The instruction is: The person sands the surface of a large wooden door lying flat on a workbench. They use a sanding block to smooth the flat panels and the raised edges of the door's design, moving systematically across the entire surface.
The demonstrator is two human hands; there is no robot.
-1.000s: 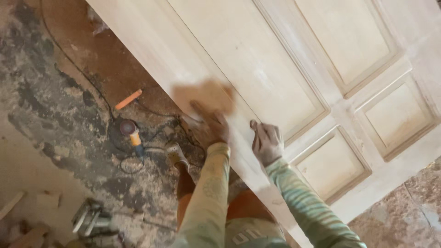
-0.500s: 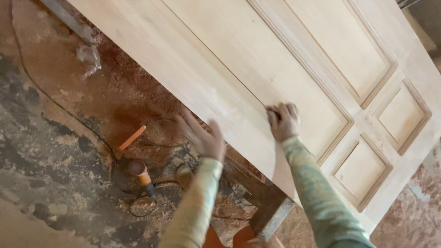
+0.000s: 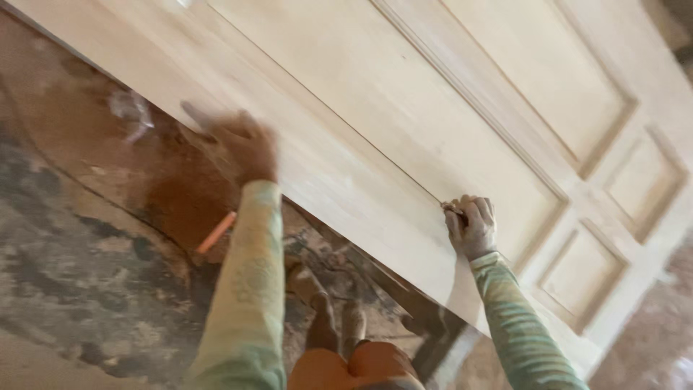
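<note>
Both hands are on the work: our left hand (image 3: 242, 144) lies spread and blurred along the near edge of the wooden door (image 3: 375, 94), fingers wide, and we cannot tell whether anything is under the palm; our right hand (image 3: 473, 225) sits further along the same stile, fingers curled narrow around something small and dark that is too small for us to name, pressed where the stile meets the long panel. We judge the smoothing of this door to be well along, since the broad stile and panels look pale and even, while the mouldings around the panels look a shade rougher, so edge and groove work seems left. Going from largest to smallest, we count one door, lying tilted across the view above the floor (image 3: 79, 238); four recessed panels showing on it, two long and two small; two sleeved arms and two hands, all our own; and one orange stick (image 3: 216, 232) on the dusty floor just beside our left sleeve. A dark support shows under the door near our knees.
</note>
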